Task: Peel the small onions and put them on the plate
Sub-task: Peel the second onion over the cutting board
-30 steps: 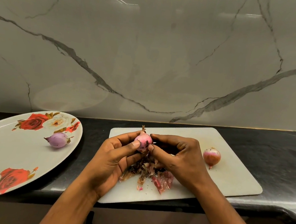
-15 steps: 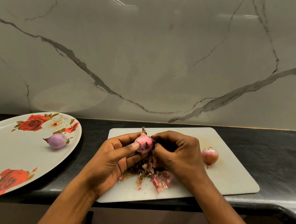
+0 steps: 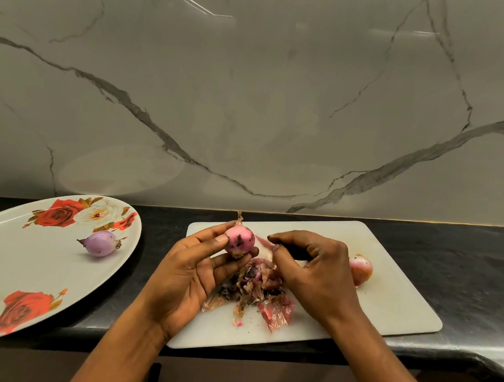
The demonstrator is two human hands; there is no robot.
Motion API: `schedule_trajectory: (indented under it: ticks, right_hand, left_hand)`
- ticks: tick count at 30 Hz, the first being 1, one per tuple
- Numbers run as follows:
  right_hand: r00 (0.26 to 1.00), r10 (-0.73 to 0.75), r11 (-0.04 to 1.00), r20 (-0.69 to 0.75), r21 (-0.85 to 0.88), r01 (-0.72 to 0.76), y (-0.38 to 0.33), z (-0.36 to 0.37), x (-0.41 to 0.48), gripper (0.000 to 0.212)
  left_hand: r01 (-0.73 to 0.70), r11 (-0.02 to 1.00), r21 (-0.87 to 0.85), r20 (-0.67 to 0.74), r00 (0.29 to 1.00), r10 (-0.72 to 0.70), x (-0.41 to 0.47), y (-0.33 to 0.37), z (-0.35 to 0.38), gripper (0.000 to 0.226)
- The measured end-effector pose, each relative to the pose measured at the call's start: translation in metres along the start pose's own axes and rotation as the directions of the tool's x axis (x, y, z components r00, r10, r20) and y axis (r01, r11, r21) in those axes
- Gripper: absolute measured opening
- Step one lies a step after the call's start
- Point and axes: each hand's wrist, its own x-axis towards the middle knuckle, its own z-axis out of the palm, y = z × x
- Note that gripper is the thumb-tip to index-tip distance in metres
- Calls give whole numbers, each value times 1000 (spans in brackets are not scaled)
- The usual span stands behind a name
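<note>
**Onions, plate and board: items as found**

Plate [image 3: 7,259]: large, white, printed with red roses; lay at 9 o'clock on the black counter [image 3: 467,273], its near edge hanging past the counter's front. One peeled onion [image 3: 101,243], pale purple, rested on it on its side toward the plate's 2 o'clock rim.

Left hand [image 3: 189,272]: palm up, at the 9 o'clock edge of the cutting board [image 3: 387,302]; thumb and fingers were closed on a pink onion [image 3: 239,241], held clear above the board. The onion was partly peeled, with dark specks on its surface and a dry stem tip pointing to 12 o'clock.

Pile of skins [image 3: 258,290]: brown and pink scraps, lay on the board below and between the two hands, toward 6 o'clock of the held onion.

Right hand [image 3: 317,268]: at 3 o'clock of the held onion, just apart from it; thumb and forefinger were pinched on a thin pink strip of skin [image 3: 262,241], the other fingers curled.

Third onion [image 3: 361,268]: reddish, its skin on, lay on the board at 3 o'clock of the right hand, partly hidden by it.

Wall [image 3: 253,98]: grey-veined marble, at 12 o'clock behind the counter.
</note>
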Motion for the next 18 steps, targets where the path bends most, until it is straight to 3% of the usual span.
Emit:
schedule_trajectory:
  ticks: [8,12,15,18]
  right_hand:
    - [983,-9,997,186,73,-5,-19,-6,7,37]
    - [981,13,994,191,109,-34,-22,-8,14,31]
    - [974,54,984,222,153,-90,-22,-11,16,27]
    - [954,139,962,266,190,-194,-25,-10,17,37]
  left_hand:
    - [-82,986,142,-13,996,85,-1,-2,2,45]
    - [-84,986,141,19,996,82,-3,-2,0,45]
    - [-90,983,163,23,996,87,-2,-3,-2,44]
    - [-118,969,218,39,993,112,-2,-4,-3,48]
